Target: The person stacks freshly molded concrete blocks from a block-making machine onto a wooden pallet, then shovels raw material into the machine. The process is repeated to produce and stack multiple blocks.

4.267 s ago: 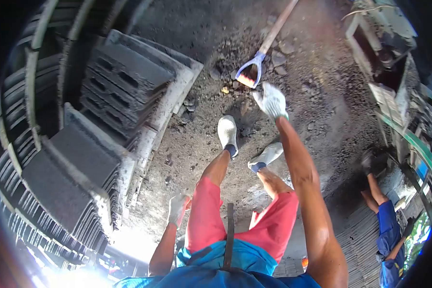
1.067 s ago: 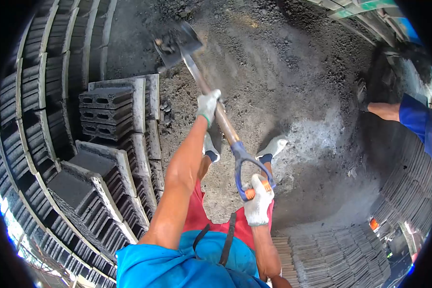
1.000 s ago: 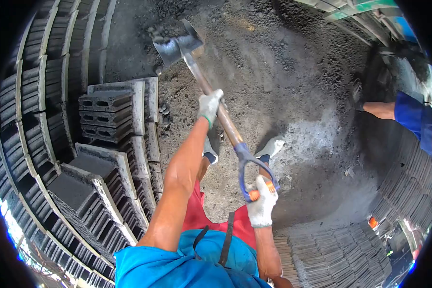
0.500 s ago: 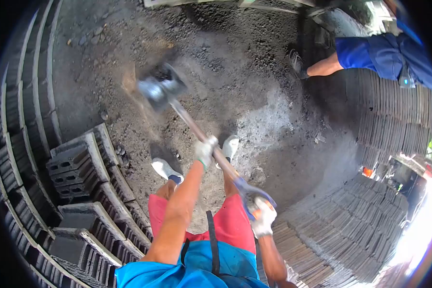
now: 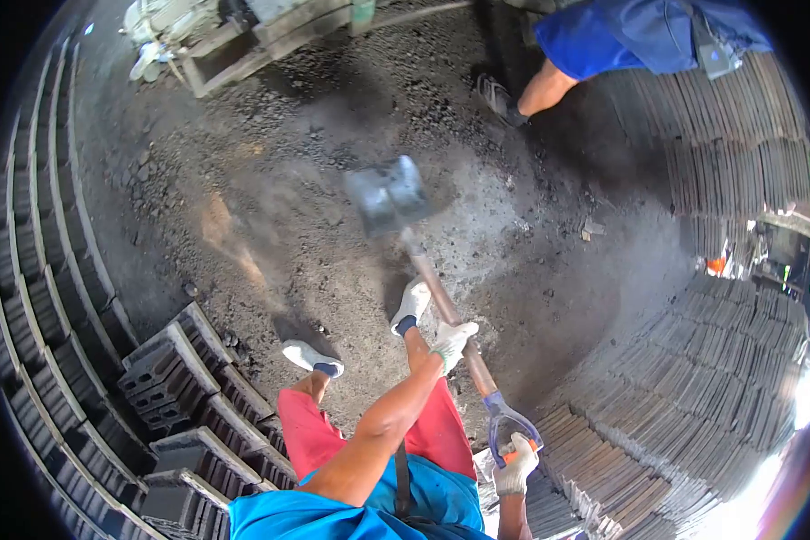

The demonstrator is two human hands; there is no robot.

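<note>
I hold a shovel (image 5: 387, 196) in both gloved hands, its shaft slanting from lower right to upper left. My left hand (image 5: 453, 345), in a white glove, is wrapped round the middle of the brown shaft. At the end of the shaft, my right hand (image 5: 516, 463) grips the orange bar of the purple D-handle (image 5: 510, 423). The square metal blade, slightly blurred, shows a mostly bare, shiny face over the dark ground. My feet in light shoes (image 5: 308, 354) stand apart on either side below the blade.
Hollow concrete blocks (image 5: 157, 400) on boards and curved racks (image 5: 45, 297) line the left. Stacked thin slabs (image 5: 693, 360) fill the right. Loose dark gravel (image 5: 324, 63) covers the ground ahead. Another person in blue shorts (image 5: 594, 40) stands upper right. A wooden frame (image 5: 243, 54) lies at the top.
The shovel blade has swung right, and the dark material seen on it earlier no longer shows. Both hands have shifted right with the shaft. The view has turned, and the other person appears farther left.
</note>
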